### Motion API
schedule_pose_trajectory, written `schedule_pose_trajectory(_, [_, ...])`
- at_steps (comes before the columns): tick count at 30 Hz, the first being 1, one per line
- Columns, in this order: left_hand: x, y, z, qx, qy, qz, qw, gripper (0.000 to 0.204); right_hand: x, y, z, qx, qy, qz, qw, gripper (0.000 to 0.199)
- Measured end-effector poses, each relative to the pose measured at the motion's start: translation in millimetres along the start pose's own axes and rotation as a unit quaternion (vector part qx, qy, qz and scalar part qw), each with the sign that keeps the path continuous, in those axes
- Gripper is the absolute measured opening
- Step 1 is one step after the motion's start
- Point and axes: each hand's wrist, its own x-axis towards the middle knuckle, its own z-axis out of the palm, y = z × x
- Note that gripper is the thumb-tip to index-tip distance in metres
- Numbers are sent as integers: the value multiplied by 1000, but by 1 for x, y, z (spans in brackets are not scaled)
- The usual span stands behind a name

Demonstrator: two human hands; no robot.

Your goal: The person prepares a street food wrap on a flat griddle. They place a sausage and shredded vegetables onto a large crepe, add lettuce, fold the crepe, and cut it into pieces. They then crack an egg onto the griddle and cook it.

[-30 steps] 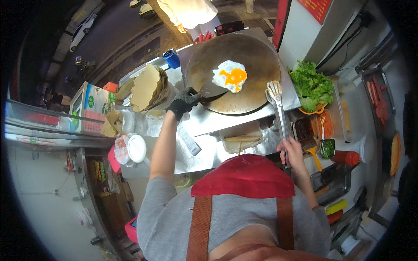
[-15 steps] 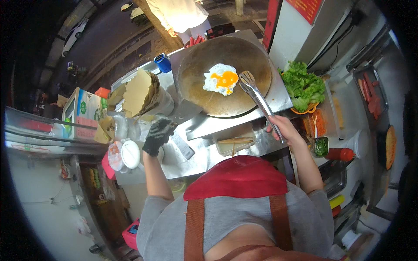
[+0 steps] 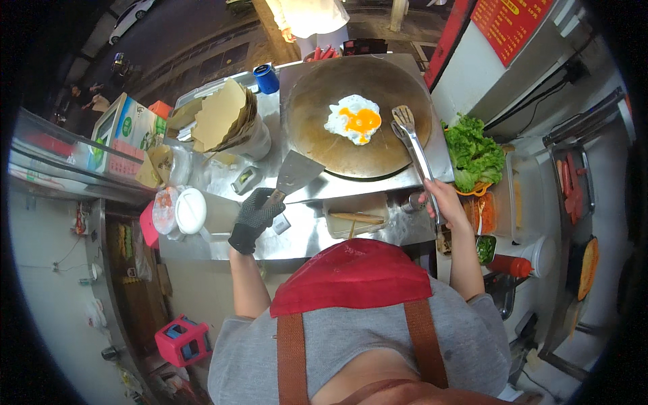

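Note:
A fried egg (image 3: 352, 121) with broken orange yolk lies on the round griddle (image 3: 307, 138). My right hand (image 3: 443, 202), bare, is closed round a pair of metal tongs (image 3: 417, 152). Their tips are over the griddle's right part, apart from the egg. My left hand (image 3: 256, 221) wears a dark dotted glove and is closed on the handle of a flat metal scraper (image 3: 298, 173). The scraper's wide blade points up and right, close to the griddle's lower left edge.
A container of brown paper bags (image 3: 223, 118) and a blue can (image 3: 266, 79) stand left of the griddle. Lettuce (image 3: 474, 154) fills an orange basket at right, near a red squeeze bottle (image 3: 511, 264). A white-lidded tub (image 3: 191, 210) stands at left. Someone in light clothing (image 3: 310, 17) stands beyond the griddle.
My left hand has drawn back toward me, and the scraper's blade has turned to show more of its face. The tongs stay right of the egg. The whole view has shifted slightly.

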Motion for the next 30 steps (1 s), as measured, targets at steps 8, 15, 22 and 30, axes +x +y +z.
schedule_pose_trajectory(8, [2,-1,13,43,-26,20,999,44,-5,9,8,34,-37,8,999,32])
schedule_pose_trajectory(15, [5,-3,24,77,-24,121,989,40,1,-2,9,14,-39,9,999,32])
schedule_pose_trajectory(22, [-8,2,27,43,-17,65,997,39,23,-7,-5,-11,-56,10,998,31])
schedule_pose_trajectory(30, [-7,0,30,49,-22,123,991,42,78,-21,5,-25,-79,-15,996,36])
